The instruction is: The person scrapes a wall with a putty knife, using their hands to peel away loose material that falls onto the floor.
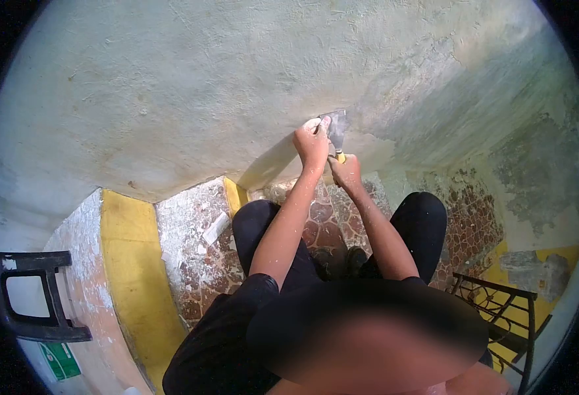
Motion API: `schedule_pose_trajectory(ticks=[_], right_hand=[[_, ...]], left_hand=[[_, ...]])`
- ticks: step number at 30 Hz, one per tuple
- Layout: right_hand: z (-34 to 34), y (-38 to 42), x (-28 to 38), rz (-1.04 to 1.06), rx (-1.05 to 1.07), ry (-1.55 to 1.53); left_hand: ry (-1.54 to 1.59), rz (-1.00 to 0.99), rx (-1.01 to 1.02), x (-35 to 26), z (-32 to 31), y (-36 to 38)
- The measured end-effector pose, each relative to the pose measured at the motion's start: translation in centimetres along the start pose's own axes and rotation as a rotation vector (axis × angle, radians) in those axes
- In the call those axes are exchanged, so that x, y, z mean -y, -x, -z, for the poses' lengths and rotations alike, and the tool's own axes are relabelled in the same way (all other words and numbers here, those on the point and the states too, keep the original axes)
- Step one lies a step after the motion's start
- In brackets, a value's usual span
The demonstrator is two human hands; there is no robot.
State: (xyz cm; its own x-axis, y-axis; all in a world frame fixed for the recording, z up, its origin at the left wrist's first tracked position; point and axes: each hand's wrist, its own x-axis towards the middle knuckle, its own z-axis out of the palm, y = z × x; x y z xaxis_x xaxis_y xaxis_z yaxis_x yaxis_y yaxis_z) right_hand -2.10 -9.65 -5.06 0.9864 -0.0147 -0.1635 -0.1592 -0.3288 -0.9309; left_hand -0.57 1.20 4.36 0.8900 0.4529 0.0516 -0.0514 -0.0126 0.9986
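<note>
A scraper [337,125] with a wide metal blade and a yellow handle lies against the pale, rough wall [204,85]. My right hand [346,171] is wrapped round its handle, just below the blade. Up and to the left, my left hand [313,141] is closed with its fingertips at the blade's left edge; whether it grips the blade or a small piece there is hard to tell. White dust specks both hands and forearms.
Yellow-edged steps [131,257] rise at the left, strewn with white flakes. A black plastic frame [39,296] and a green-and-white packet [59,361] lie far left. Brown patterned tiles [467,217] cover the floor. A black metal rack [500,309] stands at the lower right.
</note>
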Motion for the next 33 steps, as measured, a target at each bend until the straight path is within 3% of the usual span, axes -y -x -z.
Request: schedule_pose_trajectory(ticks=[7,12,18,24,25,26,27,29,31,33], right_hand=[[-0.4,0.3,0.2,0.164,-0.137,0.08],[1.0,2.0,3.4,0.008,-0.088,0.064],[0.6,1.4,3.1,0.031,-0.105,0.046],[0.9,2.2,4.3,-0.069,-0.026,-0.01],[0.4,2.3,5.0,-0.071,-0.028,-0.006],[-0.5,1.9,6.1,0.025,-0.086,-0.1],[-0.8,1.3,7.0,0.12,-0.14,-0.195],[0.7,-1.4,10.3,0.297,-0.119,-0.44],[3.7,1.0,16.7,0.118,-0.081,-0.871],[4.7,1.9,15.9,0.037,-0.049,-0.903]], left_hand=[[-0.05,-0.039,-0.018,-0.2,-0.2,0.4],[-0.063,-0.053,-0.028,-0.5,-0.2,0.0],[0.113,-0.047,-0.082,-1.5,-0.8,0.3],[-0.08,-0.055,-0.028,-1.4,-0.3,0.2],[-0.09,-0.174,-0.053,-2.2,-0.7,0.2],[-0.101,-0.292,-0.079,-3.1,-1.0,0.2],[-0.098,-0.288,-0.081,-5.9,-1.5,0.4],[-0.12,-0.477,-0.069,-12.1,-2.1,0.8],[0.122,-0.38,0.107,-12.4,-2.8,0.9],[0.126,-0.384,0.123,-11.6,-2.3,2.5]])
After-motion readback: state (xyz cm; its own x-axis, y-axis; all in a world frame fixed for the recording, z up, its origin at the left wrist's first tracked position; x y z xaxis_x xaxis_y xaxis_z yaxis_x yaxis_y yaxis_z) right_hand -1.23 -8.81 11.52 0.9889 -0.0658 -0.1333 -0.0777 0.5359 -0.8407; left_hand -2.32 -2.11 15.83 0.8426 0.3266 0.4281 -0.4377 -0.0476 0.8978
